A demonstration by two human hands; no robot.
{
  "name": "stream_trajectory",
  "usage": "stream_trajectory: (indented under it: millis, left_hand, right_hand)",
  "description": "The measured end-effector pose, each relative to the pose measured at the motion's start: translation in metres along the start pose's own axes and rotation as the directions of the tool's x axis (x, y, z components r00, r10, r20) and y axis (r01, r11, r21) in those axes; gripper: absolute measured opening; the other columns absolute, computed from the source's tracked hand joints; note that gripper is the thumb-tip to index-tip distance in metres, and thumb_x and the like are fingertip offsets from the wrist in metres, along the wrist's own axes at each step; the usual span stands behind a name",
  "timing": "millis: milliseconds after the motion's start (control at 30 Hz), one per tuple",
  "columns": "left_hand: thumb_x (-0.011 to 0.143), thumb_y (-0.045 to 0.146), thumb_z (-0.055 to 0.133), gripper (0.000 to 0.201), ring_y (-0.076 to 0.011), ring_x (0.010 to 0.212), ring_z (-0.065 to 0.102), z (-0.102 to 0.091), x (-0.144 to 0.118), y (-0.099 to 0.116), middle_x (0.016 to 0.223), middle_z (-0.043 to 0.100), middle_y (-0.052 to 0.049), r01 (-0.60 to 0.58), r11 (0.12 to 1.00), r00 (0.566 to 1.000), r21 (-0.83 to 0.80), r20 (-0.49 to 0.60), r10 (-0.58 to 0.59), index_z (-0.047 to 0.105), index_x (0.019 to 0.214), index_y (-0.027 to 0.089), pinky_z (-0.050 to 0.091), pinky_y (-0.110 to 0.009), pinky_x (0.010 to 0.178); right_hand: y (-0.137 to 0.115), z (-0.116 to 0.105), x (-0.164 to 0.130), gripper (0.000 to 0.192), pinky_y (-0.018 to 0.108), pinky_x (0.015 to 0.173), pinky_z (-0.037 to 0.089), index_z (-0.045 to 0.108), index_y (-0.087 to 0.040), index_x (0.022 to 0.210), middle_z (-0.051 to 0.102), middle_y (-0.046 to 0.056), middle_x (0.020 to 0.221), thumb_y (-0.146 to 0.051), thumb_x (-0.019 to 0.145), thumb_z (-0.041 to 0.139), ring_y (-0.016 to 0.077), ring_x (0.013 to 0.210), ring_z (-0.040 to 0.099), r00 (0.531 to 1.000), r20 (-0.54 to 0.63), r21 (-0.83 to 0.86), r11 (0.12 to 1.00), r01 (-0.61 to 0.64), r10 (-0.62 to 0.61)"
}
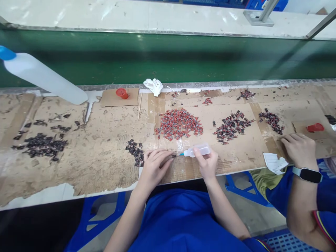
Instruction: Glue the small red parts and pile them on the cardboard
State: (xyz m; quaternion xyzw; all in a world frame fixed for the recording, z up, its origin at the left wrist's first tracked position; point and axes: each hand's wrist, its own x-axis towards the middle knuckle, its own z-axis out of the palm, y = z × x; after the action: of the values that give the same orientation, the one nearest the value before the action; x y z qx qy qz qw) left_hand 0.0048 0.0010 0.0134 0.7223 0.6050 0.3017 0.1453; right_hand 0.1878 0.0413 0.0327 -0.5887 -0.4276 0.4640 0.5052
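My right hand (209, 163) is closed around a small translucent squeeze bottle (201, 150) with a thin blue needle tip pointing left. Just left of that tip, my left hand (155, 164) pinches a tiny dark part (173, 156) between thumb and fingers, low over the cardboard. Beside my left hand lies a pile of small black parts (134, 151). Beyond both hands spreads a heap of small red parts with metallic ends (179, 124). To its right is a pile of mixed red and black parts (232, 126).
A co-worker's hand (300, 148) rests at right near another parts pile (272, 120) and torn paper (275, 163). A large white bottle (44, 77) leans in at left. Red cups (122, 93), crumpled white tissue (153, 86) and a black parts pile (43, 145) lie on the cardboard (105, 175).
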Motion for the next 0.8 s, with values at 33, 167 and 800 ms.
stream_trajectory:
  millis: [33, 167, 800]
  left_hand:
    - [0.089, 0.026, 0.061, 0.016, -0.0214, 0.098, 0.068, 0.0005, 0.0, 0.0001, 0.098, 0.077, -0.003, 0.013, 1.0, 1.0, -0.012, -0.009, -0.013, 0.069, 0.103, 0.027, 0.037, -0.04, 0.092]
    - [0.089, 0.025, 0.06, 0.014, -0.0195, 0.092, 0.07, 0.0014, 0.0012, 0.0029, 0.093, 0.078, 0.0, 0.057, 0.997, 0.998, -0.052, -0.016, -0.058, 0.071, 0.097, 0.028, 0.04, -0.038, 0.09]
    - [0.085, 0.026, 0.065, 0.008, -0.0193, 0.087, 0.071, -0.0012, 0.0037, 0.0078, 0.085, 0.078, 0.001, 0.152, 0.981, 0.986, -0.122, -0.046, -0.159, 0.072, 0.085, 0.029, 0.038, -0.04, 0.09]
  right_hand:
    - [0.0007, 0.0003, -0.0008, 0.025, 0.028, 0.052, 0.049, 0.065, -0.018, 0.067, 0.069, 0.003, 0.061, -0.042, 0.068, 0.072, 0.0188, 0.057, 0.063, 1.0, 0.002, -0.032, 0.999, 0.001, -0.001]
    - [0.0026, -0.0001, -0.0023, 0.028, 0.026, 0.05, 0.047, 0.065, -0.018, 0.064, 0.067, 0.002, 0.058, -0.044, 0.071, 0.071, 0.0165, 0.053, 0.059, 0.999, 0.039, -0.119, 0.993, 0.026, -0.022]
    - [0.0019, 0.0012, -0.0001, 0.023, 0.028, 0.055, 0.05, 0.067, -0.018, 0.066, 0.069, 0.003, 0.062, -0.04, 0.073, 0.069, 0.0179, 0.058, 0.061, 0.997, 0.07, -0.12, 0.993, 0.019, -0.011]
